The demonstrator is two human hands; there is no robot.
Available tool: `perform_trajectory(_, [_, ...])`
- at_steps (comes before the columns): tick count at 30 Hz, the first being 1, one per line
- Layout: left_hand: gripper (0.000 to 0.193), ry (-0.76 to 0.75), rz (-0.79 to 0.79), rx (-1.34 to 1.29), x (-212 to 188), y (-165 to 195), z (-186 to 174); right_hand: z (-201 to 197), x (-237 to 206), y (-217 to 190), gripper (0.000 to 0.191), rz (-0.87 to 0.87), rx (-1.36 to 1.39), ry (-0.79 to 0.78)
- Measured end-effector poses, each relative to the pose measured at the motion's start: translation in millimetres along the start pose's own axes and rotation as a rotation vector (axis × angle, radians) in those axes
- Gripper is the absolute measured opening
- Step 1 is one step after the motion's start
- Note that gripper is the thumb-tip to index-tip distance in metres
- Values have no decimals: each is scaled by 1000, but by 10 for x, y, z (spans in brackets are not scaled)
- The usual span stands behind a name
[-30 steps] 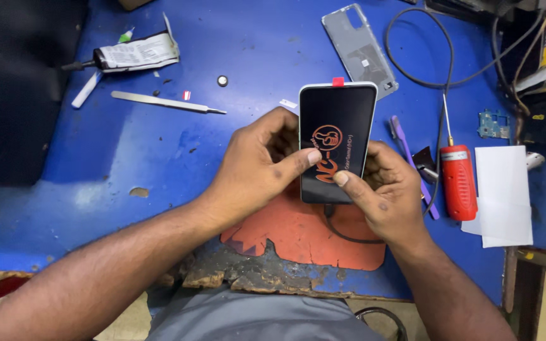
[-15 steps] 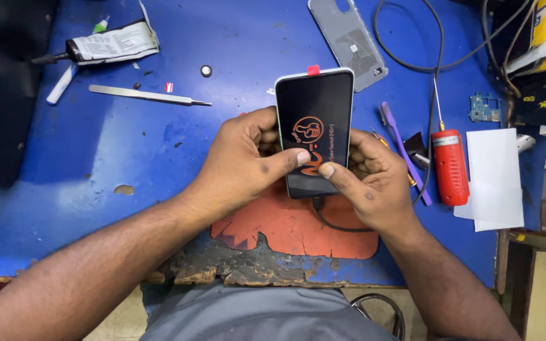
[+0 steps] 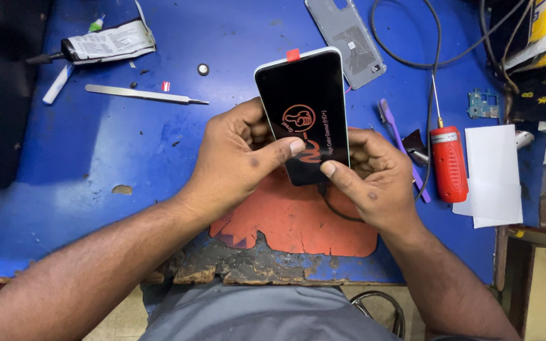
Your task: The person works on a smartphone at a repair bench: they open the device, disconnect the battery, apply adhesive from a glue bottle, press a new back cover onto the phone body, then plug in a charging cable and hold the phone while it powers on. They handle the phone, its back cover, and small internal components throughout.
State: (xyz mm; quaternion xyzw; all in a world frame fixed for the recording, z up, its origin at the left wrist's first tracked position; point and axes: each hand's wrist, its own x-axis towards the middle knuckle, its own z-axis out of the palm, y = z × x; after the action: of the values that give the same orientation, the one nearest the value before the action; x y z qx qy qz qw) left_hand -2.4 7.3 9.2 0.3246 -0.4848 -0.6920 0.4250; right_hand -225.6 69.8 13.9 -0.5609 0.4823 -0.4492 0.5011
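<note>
Holding: your left hand (image 3: 238, 158) and right hand (image 3: 374, 177) both grip the smartphone (image 3: 304, 113) above the workbench's near edge, both thumbs pressed on its dark screen.
Fingers: yours are curled closed round the phone's lower half, left from its left side, right from its right.
Phone: it tilts upward, a small red tab at its top edge, an orange sticker mid-screen.
Beneath your hands: an orange mat (image 3: 298, 221) on the blue workbench (image 3: 127, 158), where the near edge is worn.
Right edge: a red-handled screwdriver (image 3: 448, 161) beside white paper (image 3: 493, 173).
Far left: tweezers (image 3: 143, 95), then a glue tube (image 3: 105, 44).
Far edge: a clear phone case (image 3: 345, 38).
</note>
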Motion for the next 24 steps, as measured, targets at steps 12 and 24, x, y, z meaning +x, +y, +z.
perform_trajectory(12, [28,-48,-38,-42,23,-64,-16,54,-19,-83,39,-35,-12,-27])
perform_trajectory(24, [18,-87,-25,20,40,-87,-72,74,-4,-83,72,-19,120,-116])
